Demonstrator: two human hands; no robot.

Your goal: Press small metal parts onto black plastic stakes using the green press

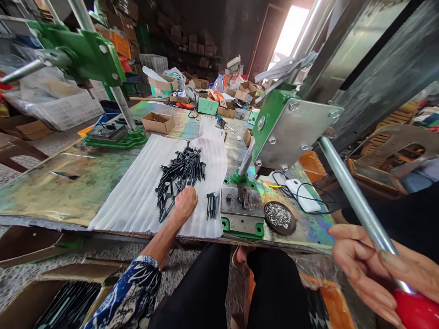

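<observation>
My left hand (186,202) is closed at the lower right edge of a pile of black pointed pieces (183,167) on a white foam sheet (137,183); what its fingers hold is hidden. Several similar pieces (211,205) lie side by side between that hand and the press base (242,201). At the lower right, my right hand (373,260) is wrapped round the metal lever (360,201) of the green press (281,132), just above its red knob (416,308). A round dark dish (280,218) of small shiny metal parts sits right of the base.
A second green press (78,55) stands at the left. Behind the foam is a small cardboard box (158,122). A white device (303,195) with a black cable lies right of the press. An open carton (20,304) of black pieces is at the lower left.
</observation>
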